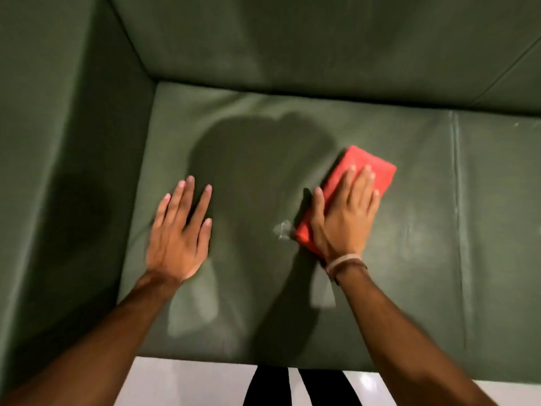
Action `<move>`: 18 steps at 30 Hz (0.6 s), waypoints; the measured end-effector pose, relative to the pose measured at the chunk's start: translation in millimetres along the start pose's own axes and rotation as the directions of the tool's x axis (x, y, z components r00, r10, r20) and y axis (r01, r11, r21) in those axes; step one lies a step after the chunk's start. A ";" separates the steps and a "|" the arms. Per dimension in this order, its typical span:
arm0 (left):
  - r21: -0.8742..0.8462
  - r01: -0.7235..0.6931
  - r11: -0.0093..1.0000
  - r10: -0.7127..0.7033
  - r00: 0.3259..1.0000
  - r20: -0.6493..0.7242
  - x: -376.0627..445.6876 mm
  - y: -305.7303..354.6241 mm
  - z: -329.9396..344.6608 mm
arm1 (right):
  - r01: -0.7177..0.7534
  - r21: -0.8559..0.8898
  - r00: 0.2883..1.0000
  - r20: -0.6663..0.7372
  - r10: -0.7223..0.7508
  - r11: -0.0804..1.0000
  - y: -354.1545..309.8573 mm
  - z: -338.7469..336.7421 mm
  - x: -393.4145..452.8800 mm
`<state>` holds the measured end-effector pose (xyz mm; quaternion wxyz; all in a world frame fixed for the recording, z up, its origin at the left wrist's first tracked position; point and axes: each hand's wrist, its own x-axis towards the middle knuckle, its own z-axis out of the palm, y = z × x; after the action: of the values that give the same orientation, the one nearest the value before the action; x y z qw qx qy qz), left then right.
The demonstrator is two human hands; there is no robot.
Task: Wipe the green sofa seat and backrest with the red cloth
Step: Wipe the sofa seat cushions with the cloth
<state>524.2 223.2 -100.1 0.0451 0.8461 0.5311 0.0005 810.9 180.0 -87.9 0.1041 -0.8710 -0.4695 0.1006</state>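
Note:
The green sofa seat fills the middle of the view, with the green backrest rising behind it. A folded red cloth lies flat on the seat, right of centre. My right hand presses down on the cloth with fingers spread over it; a band circles that wrist. My left hand rests flat on the bare seat to the left, fingers apart, holding nothing. A small pale mark sits on the seat just left of the cloth's near corner.
The sofa's left armrest stands as a tall wall on the left. A seam runs front to back through the seat on the right. White floor and my dark legs show below the seat's front edge.

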 end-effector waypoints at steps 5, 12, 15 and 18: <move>-0.011 0.019 1.000 -0.020 0.998 -0.052 -2.3 -0.3 5.1 | 0.531 0.075 0.840 0.089 -0.536 0.844 -79.6 38.9 -54.5; 0.051 0.043 0.998 -0.042 0.999 -0.009 0.0 8.8 -1.7 | 0.415 -0.166 0.906 0.171 -0.388 0.895 107.9 -26.6 -64.4; 0.041 0.063 0.997 -0.064 0.998 0.027 0.6 12.6 -6.2 | 0.202 -0.147 0.978 0.091 -0.190 0.968 59.9 -22.9 10.4; 0.053 0.100 0.994 -0.102 0.993 0.052 5.5 24.4 -13.0 | 0.416 -0.007 0.904 0.113 -0.413 0.909 -22.2 7.6 -4.7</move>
<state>547.9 218.6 -85.5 0.0382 0.8187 0.5717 -0.0384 788.6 188.6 -88.6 0.0838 -0.7461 -0.6503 0.1160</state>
